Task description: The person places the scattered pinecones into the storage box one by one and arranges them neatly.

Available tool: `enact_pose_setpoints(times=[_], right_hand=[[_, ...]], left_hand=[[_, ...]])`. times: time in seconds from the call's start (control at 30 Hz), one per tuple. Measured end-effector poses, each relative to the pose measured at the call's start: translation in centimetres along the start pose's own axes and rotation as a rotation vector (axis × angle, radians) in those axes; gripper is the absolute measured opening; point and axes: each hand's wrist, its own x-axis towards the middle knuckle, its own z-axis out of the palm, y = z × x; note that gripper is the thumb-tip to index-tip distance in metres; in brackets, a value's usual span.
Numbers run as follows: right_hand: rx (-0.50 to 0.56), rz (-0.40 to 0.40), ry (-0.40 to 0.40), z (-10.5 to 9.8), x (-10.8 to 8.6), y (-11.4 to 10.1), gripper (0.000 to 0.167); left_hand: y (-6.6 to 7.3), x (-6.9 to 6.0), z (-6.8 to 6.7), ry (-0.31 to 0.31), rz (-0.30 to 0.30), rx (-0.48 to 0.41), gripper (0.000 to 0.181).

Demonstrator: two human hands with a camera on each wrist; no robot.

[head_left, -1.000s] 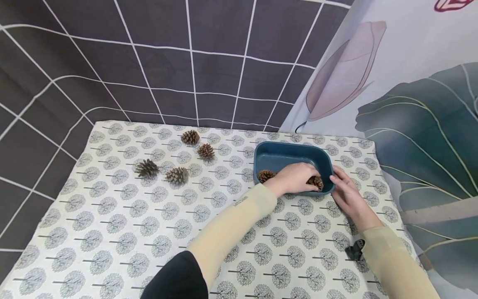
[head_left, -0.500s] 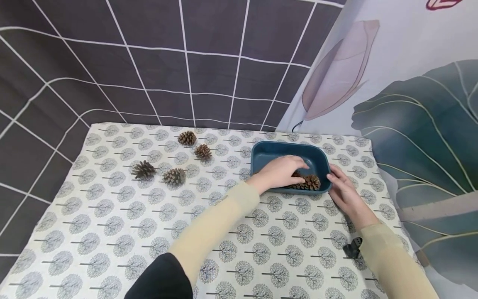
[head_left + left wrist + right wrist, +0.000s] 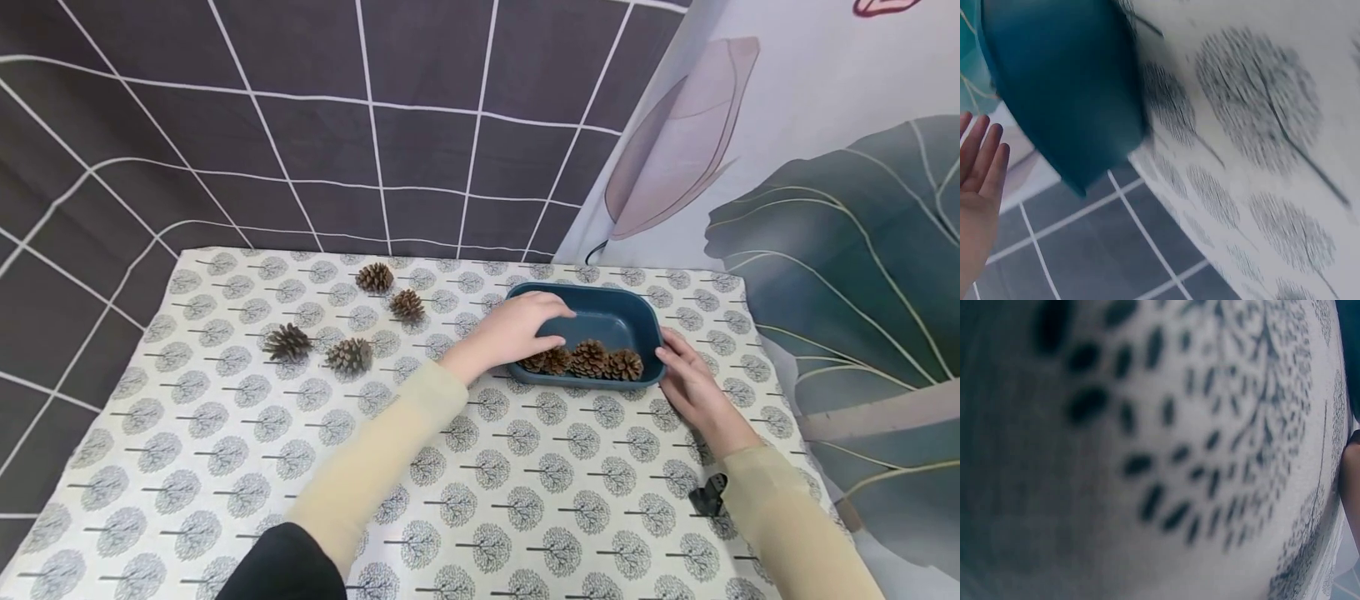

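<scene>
A dark teal oblong tub (image 3: 611,325) stands at the table's right side. Along its near wall lie several brown pine cones (image 3: 590,358). Over the tub's left end hovers my left hand (image 3: 510,333), thumb and fingers apart, nothing held. In the left wrist view, the hand (image 3: 979,181) shows extended fingers beside the tub (image 3: 1066,81). My right hand (image 3: 697,387) touches the tub's right end from outside, thumb by the rim. Only an edge of that hand (image 3: 1351,487) appears in the right wrist view, which is mostly blurred cloth.
On the tree-print tablecloth (image 3: 360,467), left of the tub, lie several more pine cones (image 3: 348,356). A small black device (image 3: 708,496) is at the right wrist. A dark grid-patterned backdrop (image 3: 315,125) rises behind the table, with a leaf-print curtain (image 3: 847,275) at right.
My left hand let go of a pine cone at the tub's near right corner and moved left to the tub's left end, uncovering the cones inside. The right hand stayed at the tub.
</scene>
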Motion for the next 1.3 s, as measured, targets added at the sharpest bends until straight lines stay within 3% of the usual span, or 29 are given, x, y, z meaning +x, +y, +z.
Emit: enact_pose_setpoints(times=[0.23, 0.7, 1.0, 1.3], right_hand=[[0.006, 0.0, 0.012, 0.0, -0.2, 0.1, 0.038], [-0.005, 0.006, 0.013, -0.1, 0.0, 0.1, 0.038], [0.036, -0.005, 0.022, -0.4, 0.1, 0.4, 0.038], [0.042, -0.009, 0.016, -0.5, 0.2, 0.4, 0.038]], left_hand=[[-1.7, -2.7, -1.9, 0.059, -0.03, -0.015, 0.047], [-5.6, -8.7, -4.7, 0.188, -0.148, -0.031, 0.044], [-7.6, -13.2, -7.3, 0.267, -0.24, -0.021, 0.044], [-9.9, -18.3, -8.8, 0.319, -0.344, -0.035, 0.045]])
